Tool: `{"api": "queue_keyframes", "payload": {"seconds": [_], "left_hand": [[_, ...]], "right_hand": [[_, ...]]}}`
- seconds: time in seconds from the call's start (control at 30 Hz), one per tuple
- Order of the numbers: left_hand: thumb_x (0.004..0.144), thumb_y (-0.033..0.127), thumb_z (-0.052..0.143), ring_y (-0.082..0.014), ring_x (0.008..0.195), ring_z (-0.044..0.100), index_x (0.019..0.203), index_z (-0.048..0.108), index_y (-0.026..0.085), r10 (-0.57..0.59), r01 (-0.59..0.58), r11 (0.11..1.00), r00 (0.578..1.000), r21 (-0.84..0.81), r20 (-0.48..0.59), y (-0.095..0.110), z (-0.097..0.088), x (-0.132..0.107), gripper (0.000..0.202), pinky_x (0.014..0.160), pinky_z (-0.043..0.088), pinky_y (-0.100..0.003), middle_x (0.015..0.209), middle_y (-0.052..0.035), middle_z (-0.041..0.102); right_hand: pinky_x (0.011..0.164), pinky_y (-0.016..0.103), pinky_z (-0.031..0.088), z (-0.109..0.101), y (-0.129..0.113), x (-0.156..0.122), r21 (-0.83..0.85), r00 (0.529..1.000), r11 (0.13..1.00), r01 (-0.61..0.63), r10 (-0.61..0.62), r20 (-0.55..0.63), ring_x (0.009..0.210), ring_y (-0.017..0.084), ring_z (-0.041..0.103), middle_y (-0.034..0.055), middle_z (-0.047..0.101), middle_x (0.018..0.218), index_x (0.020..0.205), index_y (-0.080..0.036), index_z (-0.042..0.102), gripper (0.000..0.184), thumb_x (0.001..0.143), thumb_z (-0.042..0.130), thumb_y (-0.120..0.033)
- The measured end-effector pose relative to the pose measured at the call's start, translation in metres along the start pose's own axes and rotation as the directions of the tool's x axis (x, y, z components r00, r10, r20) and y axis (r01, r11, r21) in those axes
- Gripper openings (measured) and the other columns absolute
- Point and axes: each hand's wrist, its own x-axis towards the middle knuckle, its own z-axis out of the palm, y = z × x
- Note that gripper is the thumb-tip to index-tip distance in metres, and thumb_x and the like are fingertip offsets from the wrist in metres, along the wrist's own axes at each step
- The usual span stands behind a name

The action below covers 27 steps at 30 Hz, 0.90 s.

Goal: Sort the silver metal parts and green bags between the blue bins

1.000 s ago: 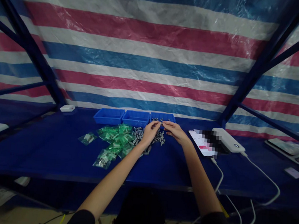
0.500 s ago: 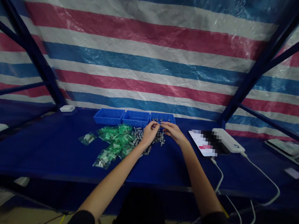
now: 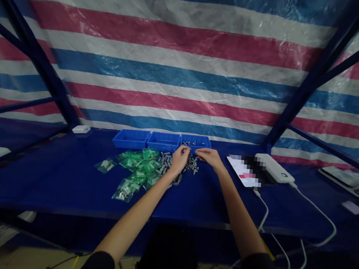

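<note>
My left hand [image 3: 180, 159] is closed in a pinch above a heap of small metal parts; whatever its fingertips hold is too small to make out. Just to its right, my right hand [image 3: 209, 157] has its fingers pressed together, pointing at the left one, with a small gap between the hands. Any piece in it cannot be made out. Beneath and between them lies a pile of small screw-like metal pieces [image 3: 193, 166]. Grey metal cylinders [image 3: 165, 159] lie left of my left hand. Behind the hands, the right blue bin [image 3: 209, 145] holds several small metal pieces.
Two more blue bins [image 3: 130, 145] [image 3: 163, 147] stand in the row. Green-tinted plastic bags of parts [image 3: 139, 168] are heaped at left. To the right lie a tablet-like device [image 3: 242, 174], a white power bank [image 3: 274, 168] and a white cable [image 3: 318, 207]. Dark metal frame posts [image 3: 293, 103] rise at both sides.
My right hand has drawn slightly right, away from the left, and its fingers are closer together. My left hand stays nearly in place. The whole view has shifted very slightly.
</note>
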Motion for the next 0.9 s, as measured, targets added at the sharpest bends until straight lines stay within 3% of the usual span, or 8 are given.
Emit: {"api": "queue_keyframes", "payload": {"seconds": [0.13, 0.27, 0.37, 0.5, 0.67, 0.9], "left_hand": [[0.080, 0.026, 0.046, -0.0135, 0.071, 0.055, 0.082, 0.062, 0.018, 0.001, -0.001, 1.000, 1.000, 0.002, -0.006, -0.002, 0.000, 0.001, 0.018, 0.067, 0.042, -0.023, 0.074, -0.0011, 0.062], [0.080, 0.025, 0.046, -0.0133, 0.068, 0.054, 0.082, 0.062, 0.017, -0.006, 0.006, 1.000, 1.000, -0.001, -0.016, -0.002, 0.000, 0.001, 0.018, 0.065, 0.042, -0.024, 0.073, -0.0011, 0.061], [0.079, 0.025, 0.046, -0.0140, 0.072, 0.055, 0.082, 0.061, 0.018, -0.003, 0.003, 1.000, 1.000, -0.013, -0.007, -0.001, -0.001, 0.000, 0.018, 0.066, 0.042, -0.023, 0.076, -0.0018, 0.062], [0.079, 0.024, 0.046, -0.0138, 0.072, 0.055, 0.082, 0.061, 0.018, -0.008, 0.008, 1.000, 1.000, -0.017, -0.008, 0.000, -0.002, 0.000, 0.017, 0.065, 0.042, -0.023, 0.075, -0.0016, 0.061], [0.079, 0.023, 0.045, -0.0126, 0.067, 0.054, 0.081, 0.062, 0.017, -0.014, 0.014, 1.000, 1.000, -0.006, -0.018, 0.001, -0.001, 0.000, 0.017, 0.063, 0.041, -0.022, 0.070, -0.0001, 0.059], [0.079, 0.025, 0.045, -0.0133, 0.069, 0.055, 0.080, 0.061, 0.018, 0.002, -0.002, 1.000, 1.000, -0.024, 0.005, -0.002, -0.001, 0.000, 0.018, 0.063, 0.042, -0.023, 0.072, -0.0008, 0.060]], "right_hand": [[0.075, 0.029, 0.052, -0.003, -0.002, 0.000, 0.006, 0.992, 0.992, 0.125, -0.125, -0.032, 0.080, 0.018, 0.066, 0.0070, 0.071, 0.083, 0.094, -0.015, 0.068, 0.036, 0.063, 0.071, -0.033], [0.084, 0.030, 0.049, -0.003, -0.005, -0.002, 0.066, 0.962, 0.962, 0.265, -0.268, 0.058, 0.093, 0.017, 0.064, 0.0082, 0.067, 0.106, 0.112, -0.019, 0.061, 0.051, 0.064, 0.070, -0.032], [0.075, 0.030, 0.050, -0.006, -0.002, -0.003, -0.130, 0.965, 0.961, 0.244, -0.228, 0.130, 0.079, 0.017, 0.065, 0.0071, 0.070, 0.096, 0.104, -0.017, 0.066, 0.046, 0.061, 0.072, -0.034], [0.072, 0.028, 0.049, -0.012, 0.006, -0.002, -0.439, 0.969, 0.864, 0.245, -0.208, 0.132, 0.073, 0.017, 0.064, 0.0020, 0.071, 0.078, 0.088, -0.019, 0.072, 0.033, 0.059, 0.071, -0.037], [0.074, 0.027, 0.047, -0.015, 0.012, 0.004, -0.531, 0.949, 0.790, 0.305, -0.301, 0.097, 0.073, 0.016, 0.064, 0.0007, 0.072, 0.081, 0.082, -0.023, 0.073, 0.019, 0.069, 0.062, -0.031], [0.060, 0.024, 0.044, -0.010, 0.016, 0.005, -0.570, 0.961, 0.777, 0.266, -0.259, 0.095, 0.063, 0.014, 0.061, -0.0003, 0.071, 0.077, 0.087, -0.024, 0.073, 0.022, 0.067, 0.062, -0.024]]}}
